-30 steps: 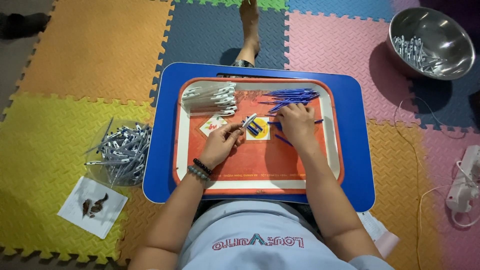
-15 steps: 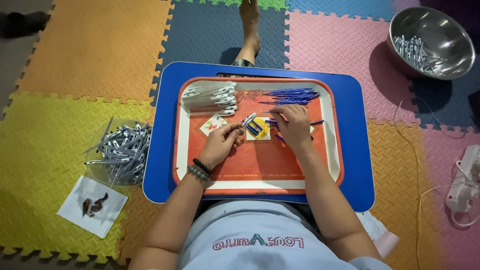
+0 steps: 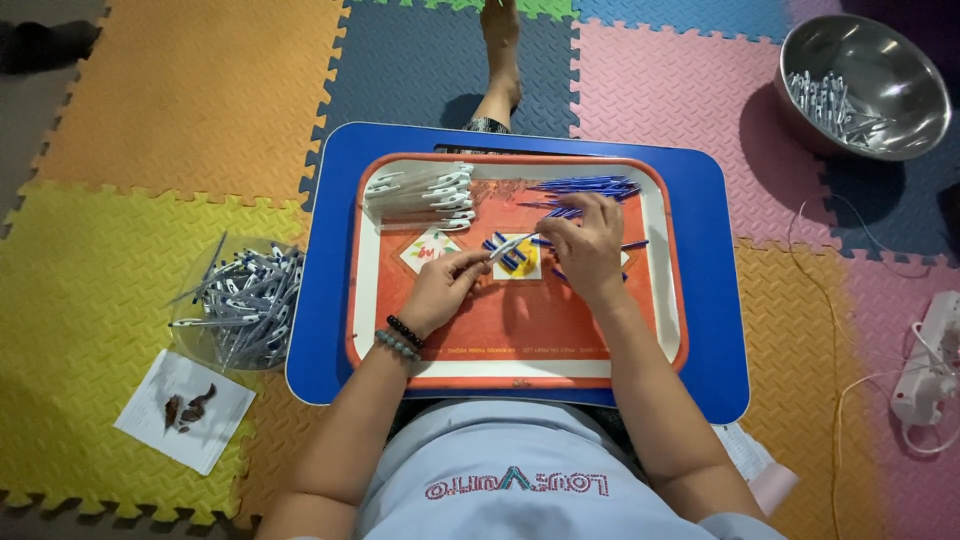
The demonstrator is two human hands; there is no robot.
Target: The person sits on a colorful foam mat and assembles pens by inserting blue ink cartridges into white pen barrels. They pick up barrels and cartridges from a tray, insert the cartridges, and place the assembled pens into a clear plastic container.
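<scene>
Head view, looking straight down: left hand (image 3: 440, 288) pinched on a white pen barrel (image 3: 508, 246), tip aimed up and right toward the other hand. Right hand (image 3: 588, 243) just beside it, fingers curled down over loose blue refills (image 3: 560, 215); whether closed on one cannot be told. Both hands near the middle of an orange tray (image 3: 520, 345) with a white border, close together but not touching. Under the hands, small blue caps on a yellow square (image 3: 520, 262) printed in the tray. Toward the tray's far left corner, a neat stack of white barrels (image 3: 420, 192); toward the far right, a bundle of blue refills (image 3: 590, 186). Beaded bracelets (image 3: 400, 338) on the left wrist. Tray resting on a blue lap table (image 3: 715, 300), set on colourful foam floor mats (image 3: 190, 110). Left of the table, a clear bowl of assembled pens (image 3: 240, 300), with a white paper holding dark scraps (image 3: 185, 410) just near it. Far right, well apart, a steel bowl (image 3: 880, 100) with more pen parts, and a white power strip (image 3: 930, 370) at the edge.
</scene>
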